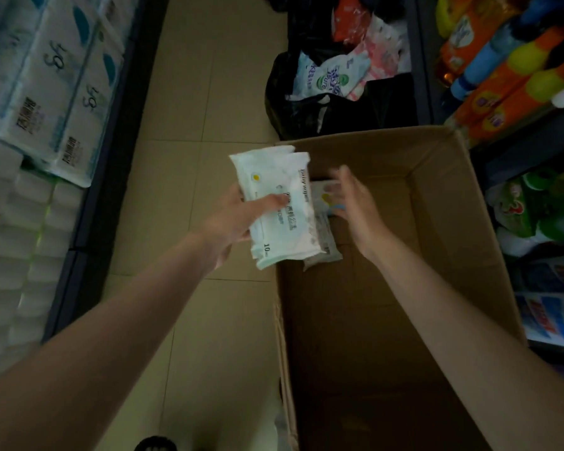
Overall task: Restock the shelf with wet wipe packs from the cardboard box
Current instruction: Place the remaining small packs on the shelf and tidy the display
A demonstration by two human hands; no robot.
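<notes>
A large open cardboard box [437,203] stands on the floor at centre right. My left hand [238,219] grips a small stack of white wet wipe packs [274,177] over the box's left wall, thumb across the top pack. My right hand [352,203] reaches into the box with fingers spread and blurred, just above another pack [323,252] that lies on the box bottom. Whether those fingers touch that pack I cannot tell.
A shelf of white tissue and paper-roll packs [46,92] lines the left. On the right, a shelf [518,86] holds coloured bottles and bags. A black plastic bag [323,92] with assorted wipe packs sits beyond the box. Tan tiled floor [209,92] runs between.
</notes>
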